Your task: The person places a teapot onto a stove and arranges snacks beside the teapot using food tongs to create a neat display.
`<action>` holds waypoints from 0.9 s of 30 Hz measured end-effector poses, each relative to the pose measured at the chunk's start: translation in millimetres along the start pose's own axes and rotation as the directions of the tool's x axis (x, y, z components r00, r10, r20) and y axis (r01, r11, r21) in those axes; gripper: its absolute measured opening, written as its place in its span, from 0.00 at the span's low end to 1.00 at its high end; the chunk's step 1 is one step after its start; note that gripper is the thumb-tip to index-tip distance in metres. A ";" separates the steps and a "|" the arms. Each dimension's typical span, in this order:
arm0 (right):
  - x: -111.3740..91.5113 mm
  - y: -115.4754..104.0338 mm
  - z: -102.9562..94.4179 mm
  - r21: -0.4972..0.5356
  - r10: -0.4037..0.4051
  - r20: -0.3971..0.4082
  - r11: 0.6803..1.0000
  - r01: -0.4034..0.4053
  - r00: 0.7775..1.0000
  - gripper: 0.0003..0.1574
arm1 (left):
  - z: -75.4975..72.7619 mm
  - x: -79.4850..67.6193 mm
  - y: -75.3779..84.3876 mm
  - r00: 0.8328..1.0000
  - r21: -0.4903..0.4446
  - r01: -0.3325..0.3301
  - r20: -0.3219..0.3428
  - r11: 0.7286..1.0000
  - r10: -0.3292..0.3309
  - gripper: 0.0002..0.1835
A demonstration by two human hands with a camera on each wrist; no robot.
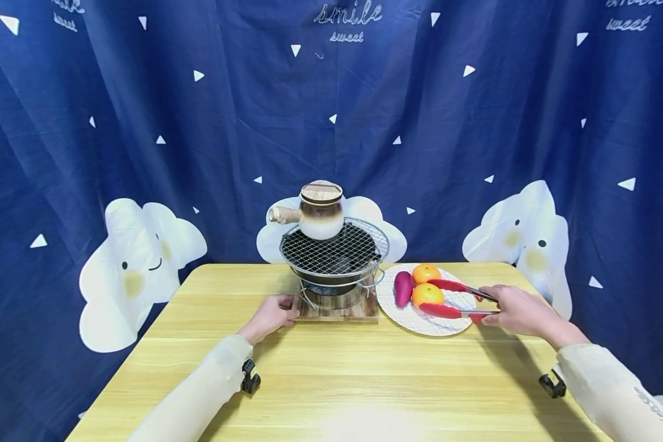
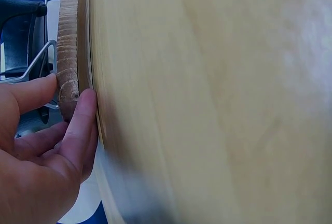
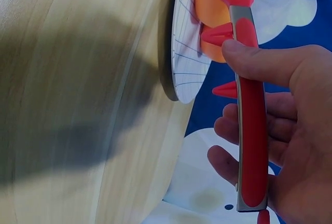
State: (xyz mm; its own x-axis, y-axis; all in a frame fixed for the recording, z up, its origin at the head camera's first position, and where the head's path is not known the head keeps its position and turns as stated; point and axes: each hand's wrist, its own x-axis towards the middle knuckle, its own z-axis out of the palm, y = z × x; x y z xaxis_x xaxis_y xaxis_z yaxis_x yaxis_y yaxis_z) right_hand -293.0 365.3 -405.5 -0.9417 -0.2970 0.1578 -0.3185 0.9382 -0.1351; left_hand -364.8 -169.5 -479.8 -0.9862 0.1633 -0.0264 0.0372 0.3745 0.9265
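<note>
My left hand (image 1: 271,316) pinches the left edge of a wooden board (image 1: 337,316), its thumb on top and fingers along the side and below in the left wrist view. On the board stands a small black grill (image 1: 331,255) with a wire rack. My right hand (image 1: 522,312) grips red-and-silver tongs (image 3: 252,130). Their spread red tips lie on either side of the front orange (image 1: 426,295); whether both touch it I cannot tell. A second orange (image 1: 426,272) and a purple sweet potato (image 1: 403,288) sit beside it on a white checked plate (image 1: 453,327).
A brown-and-white pot (image 1: 321,222) with a wooden lid and side handle stands on the grill's rack. The plate lies close to the board's right side on the light wooden table (image 1: 331,368). Behind hangs a blue curtain (image 1: 331,123) with cloud prints.
</note>
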 end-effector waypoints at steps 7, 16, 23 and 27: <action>-1.8 -2.4 -2.5 -0.003 -0.014 -0.020 1.000 0.014 1.000 0.42 | -0.9 2.0 -2.4 1.000 0.001 -0.010 0.001 1.000 0.010 0.30; -5.4 -6.4 -9.1 0.021 -0.031 -0.054 0.999 0.033 0.998 0.43 | 1.0 2.7 -4.5 1.000 -0.009 -0.021 -0.001 1.000 0.021 0.29; -5.3 -8.9 -17.5 0.022 -0.047 -0.062 0.999 0.049 0.997 0.44 | 0.3 2.9 -5.5 0.999 -0.002 -0.033 0.001 0.999 0.033 0.29; -5.2 -10.1 -22.0 0.031 -0.071 -0.074 0.997 0.074 0.995 0.42 | -0.1 3.3 -5.7 0.999 -0.011 -0.038 0.002 0.999 0.038 0.29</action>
State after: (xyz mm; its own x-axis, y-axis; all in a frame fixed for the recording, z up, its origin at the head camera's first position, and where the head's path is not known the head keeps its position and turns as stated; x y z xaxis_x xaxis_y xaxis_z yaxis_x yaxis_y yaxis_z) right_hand -282.5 361.3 -383.5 -0.9061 -0.3494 0.2388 -0.3904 0.9078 -0.1530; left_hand -368.3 -171.2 -485.2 -0.9837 0.1795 0.0084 0.0733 0.3580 0.9308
